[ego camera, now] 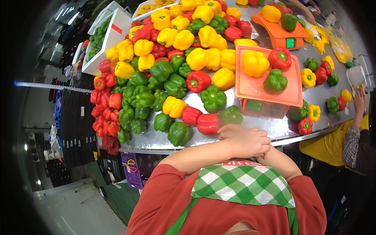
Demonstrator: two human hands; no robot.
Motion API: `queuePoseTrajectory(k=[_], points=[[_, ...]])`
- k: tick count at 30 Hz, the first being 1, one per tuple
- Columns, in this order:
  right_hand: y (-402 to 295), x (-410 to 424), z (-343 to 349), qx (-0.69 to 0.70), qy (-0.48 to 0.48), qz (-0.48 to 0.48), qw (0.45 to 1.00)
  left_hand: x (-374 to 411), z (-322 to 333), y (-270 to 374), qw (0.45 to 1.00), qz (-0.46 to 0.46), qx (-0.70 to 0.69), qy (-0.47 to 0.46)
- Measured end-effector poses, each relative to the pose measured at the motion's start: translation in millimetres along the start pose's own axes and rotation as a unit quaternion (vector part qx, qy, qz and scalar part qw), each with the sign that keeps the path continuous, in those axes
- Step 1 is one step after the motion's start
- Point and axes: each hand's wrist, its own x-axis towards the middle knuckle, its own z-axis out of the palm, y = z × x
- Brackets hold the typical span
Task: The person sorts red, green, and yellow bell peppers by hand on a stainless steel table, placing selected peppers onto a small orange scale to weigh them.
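My left hand (249,142) lies across the front of my body, its fingers curled over my right wrist at the table edge. Most of my right hand (224,131) is hidden behind it; what seem to be its fingertips show at the left. Just beyond my hands are a red bell pepper (208,124) and a blurred green bell pepper (231,115), both untouched. An orange digital scale (268,98) stands ahead to the right. Its tray carries a yellow pepper (255,63), a red pepper (279,58) and a green pepper (275,81).
A heap of mixed bell peppers (164,58) covers the left of the metal table (273,126). Small three-colour groups (307,113) lie on the right. Behind stands a second orange scale (279,32). A co-worker's hand (359,98) is at far right. White foam box (102,38) stands left.
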Motion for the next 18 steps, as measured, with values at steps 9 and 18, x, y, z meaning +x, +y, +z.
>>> queuePoseTrajectory(k=[9,18], points=[[2.7,-7.3,0.5,-0.012,-0.001,-0.029,1.0,-2.0,-10.7,6.6,0.998,0.024,0.01,0.051],[-96.8,-38.7,-16.2,-0.096,0.048,-0.175,0.979,2.8,-67.3,25.0,0.988,-0.01,0.136,0.072]])
